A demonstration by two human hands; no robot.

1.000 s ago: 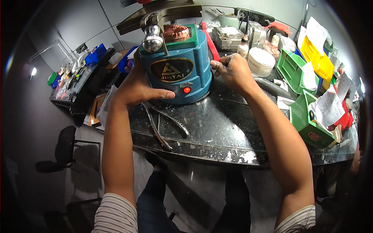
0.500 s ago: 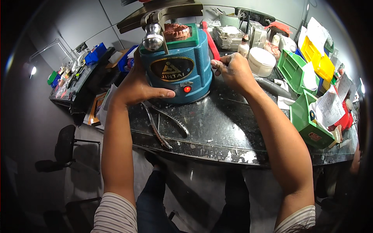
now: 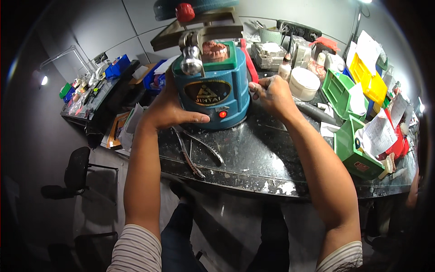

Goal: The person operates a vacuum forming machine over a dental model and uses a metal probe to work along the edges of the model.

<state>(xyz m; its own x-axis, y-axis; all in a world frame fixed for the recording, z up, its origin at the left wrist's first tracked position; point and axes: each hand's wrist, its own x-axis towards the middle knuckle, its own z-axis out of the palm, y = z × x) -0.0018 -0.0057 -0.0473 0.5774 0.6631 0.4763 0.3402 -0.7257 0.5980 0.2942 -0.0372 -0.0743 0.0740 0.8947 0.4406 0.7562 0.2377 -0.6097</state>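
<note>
A blue dental vacuum forming machine (image 3: 236, 97) stands on the black bench, its red lamp (image 3: 222, 114) lit. On its green top plate (image 3: 233, 59) sits a reddish-brown tooth model (image 3: 215, 52). Above the model is a metal sheet frame (image 3: 221, 31) with a round silver knob (image 3: 191, 62). My left hand (image 3: 174, 111) wraps the machine's left side, thumb across the front, other fingers mostly hidden. With bent fingers my right hand (image 3: 273, 94) grips the low end of the red lever (image 3: 248, 59). Long-handled metal pliers (image 3: 208, 148) lie below my left hand, their jaws hidden.
On the right are a white tub (image 3: 304, 84), a small bottle (image 3: 284, 70), green bins (image 3: 355, 147) with papers, and a yellow bin (image 3: 372, 88). The bench's front edge (image 3: 253, 186) curves toward me. A side bench (image 3: 93, 102) and a black chair (image 3: 77, 167) are at left.
The view has shifted, so the machine sits lower and farther right, and its blue upper part with a red knob now shows. Both hands keep their holds.
</note>
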